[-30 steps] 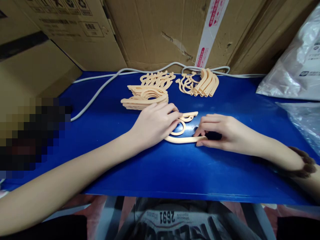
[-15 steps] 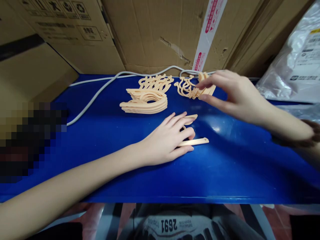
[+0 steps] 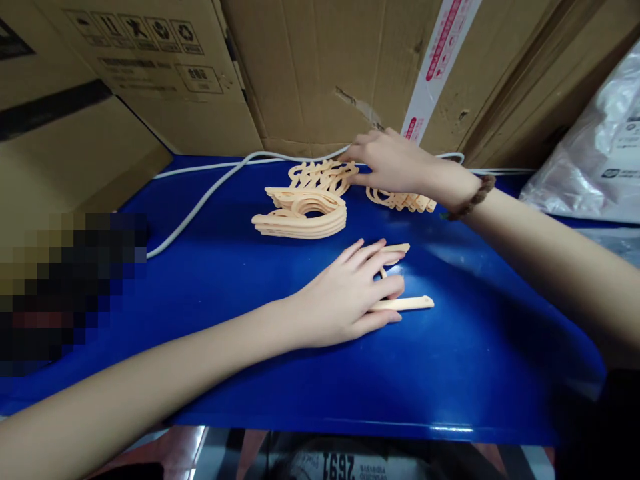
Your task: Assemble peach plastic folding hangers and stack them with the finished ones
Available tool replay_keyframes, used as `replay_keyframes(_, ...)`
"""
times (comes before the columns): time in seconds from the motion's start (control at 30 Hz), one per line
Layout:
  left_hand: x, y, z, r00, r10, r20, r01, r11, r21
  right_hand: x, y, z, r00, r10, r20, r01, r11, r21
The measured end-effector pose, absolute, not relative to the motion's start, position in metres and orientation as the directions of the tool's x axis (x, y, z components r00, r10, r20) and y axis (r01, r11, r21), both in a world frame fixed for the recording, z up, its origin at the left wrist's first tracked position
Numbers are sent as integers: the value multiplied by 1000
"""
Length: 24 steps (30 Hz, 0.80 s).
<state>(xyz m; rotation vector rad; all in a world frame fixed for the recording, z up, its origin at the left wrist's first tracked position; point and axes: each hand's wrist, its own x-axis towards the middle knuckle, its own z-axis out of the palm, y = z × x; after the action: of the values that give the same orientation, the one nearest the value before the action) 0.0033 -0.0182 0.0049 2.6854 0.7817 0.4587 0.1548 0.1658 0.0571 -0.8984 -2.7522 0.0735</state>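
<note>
My left hand (image 3: 363, 293) lies over a beige plastic hanger part (image 3: 407, 304) on the blue table, its thumb below the lower bar and its curled fingers across the part. The middle of that part is hidden under my palm. My right hand (image 3: 387, 160) reaches to the back, thumb and forefinger apart at the right end of a row of beige hanger hooks (image 3: 317, 177); whether it touches one, I cannot tell. In front of the hooks sits a stack of curved hanger arms (image 3: 305, 227). More beige pieces (image 3: 410, 202) lie partly covered by my right wrist.
A white cable (image 3: 200, 203) runs along the back of the blue table (image 3: 280, 387). Cardboard boxes (image 3: 310, 80) stand behind it and at the left. A plastic-wrapped package (image 3: 590, 160) leans at the right.
My right hand has moved left, from above the right-hand pieces to the row of hooks. My left hand stays on its hanger part. The whole view has shifted slightly.
</note>
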Motion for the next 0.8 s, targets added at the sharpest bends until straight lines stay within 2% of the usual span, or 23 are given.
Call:
replay_keyframes(0.07, 3, -18, 5, 797, 568, 207, 468, -796, 384, 149, 165, 55, -799, 577, 171, 596, 798, 91)
replay_keyframes(0.13, 3, -18, 5, 796, 569, 204, 468, -793, 390, 144, 165, 51, -808, 566, 162, 587, 793, 161)
replay_keyframes(0.4, 3, -16, 4, 806, 562, 187, 464, -796, 389, 126, 168, 39, -818, 543, 190, 569, 812, 127)
replay_keyframes(0.67, 2, -16, 3, 806, 554, 210, 457, -807, 374, 122, 160, 57, -860, 481, 172, 511, 811, 286)
replay_keyframes(0.7, 2, -16, 3, 806, 553, 212, 458, -809, 368, 124, 159, 64, -852, 485, 195, 522, 810, 268)
replay_keyframes(0.77, 2, -16, 3, 807, 548, 221, 454, -814, 361, 133, 151, 80, -825, 504, 256, 545, 829, 126)
replay_keyframes(0.8, 2, -16, 3, 805, 546, 231, 451, -817, 358, 140, 145, 89, -806, 515, 292, 560, 823, 94)
